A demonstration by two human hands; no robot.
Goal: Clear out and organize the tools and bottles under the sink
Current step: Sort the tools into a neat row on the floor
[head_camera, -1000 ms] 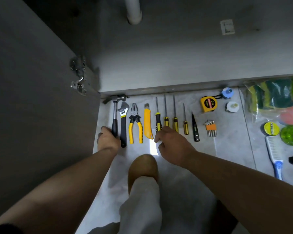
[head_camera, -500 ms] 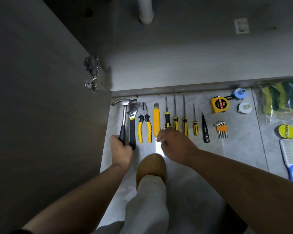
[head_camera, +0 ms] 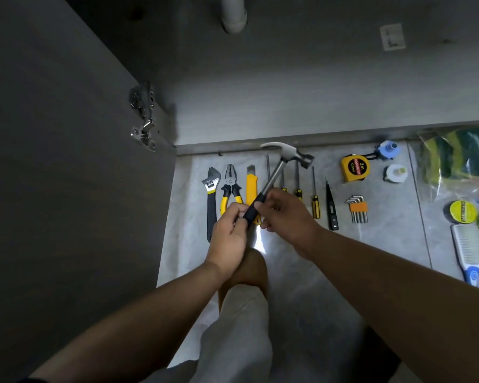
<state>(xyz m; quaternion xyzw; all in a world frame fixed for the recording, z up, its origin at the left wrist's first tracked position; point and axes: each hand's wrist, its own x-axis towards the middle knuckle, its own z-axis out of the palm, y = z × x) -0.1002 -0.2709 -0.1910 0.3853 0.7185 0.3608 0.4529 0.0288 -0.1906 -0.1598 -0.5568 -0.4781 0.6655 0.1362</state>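
A claw hammer (head_camera: 280, 167) with a steel shaft and black grip is lifted off the floor, its head tilted up and to the right over the row of tools. My left hand (head_camera: 228, 239) grips the lower end of the black handle. My right hand (head_camera: 285, 214) pinches the top of the grip just above it. Below them on the tiled floor lie an adjustable wrench (head_camera: 211, 200), yellow-handled pliers (head_camera: 230, 189), a yellow utility knife (head_camera: 251, 186), several screwdrivers (head_camera: 315, 200) and a black tester pen (head_camera: 331, 208). The hands hide some handles.
The open cabinet door (head_camera: 67, 175) stands at the left and the bare cabinet floor (head_camera: 288, 106) with a drain pipe (head_camera: 234, 15) lies beyond. Right of the tools are hex keys (head_camera: 357, 208), a tape measure (head_camera: 354, 168), packed sponges (head_camera: 459, 153), a tape roll (head_camera: 463, 212) and a brush (head_camera: 466, 252). My knee (head_camera: 246, 272) is below the hands.
My left hand lifted the hammer from the left end of the row and swung it rightward. My right hand left the screwdriver handles and took the hammer's grip.
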